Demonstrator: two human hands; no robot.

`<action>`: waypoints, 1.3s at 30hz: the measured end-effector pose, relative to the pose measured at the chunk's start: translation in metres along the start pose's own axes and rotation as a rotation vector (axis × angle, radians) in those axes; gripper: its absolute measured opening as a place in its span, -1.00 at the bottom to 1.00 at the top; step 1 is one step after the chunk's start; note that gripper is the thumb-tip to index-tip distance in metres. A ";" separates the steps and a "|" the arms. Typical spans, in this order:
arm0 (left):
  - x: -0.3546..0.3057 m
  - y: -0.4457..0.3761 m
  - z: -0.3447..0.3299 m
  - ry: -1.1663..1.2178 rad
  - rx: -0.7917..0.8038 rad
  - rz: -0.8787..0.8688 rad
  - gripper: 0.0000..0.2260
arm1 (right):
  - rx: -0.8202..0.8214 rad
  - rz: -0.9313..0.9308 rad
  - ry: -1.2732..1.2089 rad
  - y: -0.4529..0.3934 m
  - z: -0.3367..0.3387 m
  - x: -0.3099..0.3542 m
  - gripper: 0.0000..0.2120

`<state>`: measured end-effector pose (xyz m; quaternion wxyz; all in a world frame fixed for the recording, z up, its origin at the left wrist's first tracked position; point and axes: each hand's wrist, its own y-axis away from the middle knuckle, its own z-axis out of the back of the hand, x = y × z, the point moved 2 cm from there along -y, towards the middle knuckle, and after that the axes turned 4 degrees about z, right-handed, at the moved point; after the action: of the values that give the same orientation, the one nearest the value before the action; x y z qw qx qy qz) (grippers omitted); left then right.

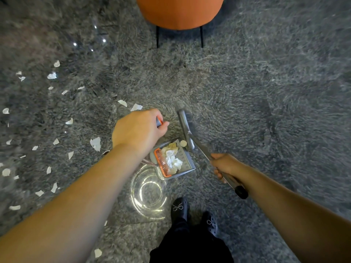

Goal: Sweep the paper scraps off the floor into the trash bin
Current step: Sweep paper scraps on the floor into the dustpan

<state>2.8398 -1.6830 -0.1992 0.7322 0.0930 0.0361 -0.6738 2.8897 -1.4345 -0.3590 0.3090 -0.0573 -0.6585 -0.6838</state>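
Near the feet, a dustpan (171,161) holding paper scraps (173,160) is held by its handle in the left grip (138,130). A broom (187,130) shaft is clasped in the right grip (224,165). More scraps (96,143) are scattered left on the floor (266,92).

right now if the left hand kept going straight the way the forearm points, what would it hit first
Probably nothing solid: past the left hand, gripping the dustpan handle, the line runs up and right over bare grey carpet. The broom lies just right of that line, and the orange stool sits farther on. Depth is unclear.
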 end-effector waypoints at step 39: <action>-0.224 -0.169 0.087 0.213 -0.135 -0.030 -0.82 | -0.204 0.172 -0.321 0.079 0.276 0.100 -0.64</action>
<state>2.6458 -1.4921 -0.0887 0.7185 0.1140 0.1601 -0.6672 2.7583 -1.2059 -0.2069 0.2497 -0.2525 -0.6195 -0.7001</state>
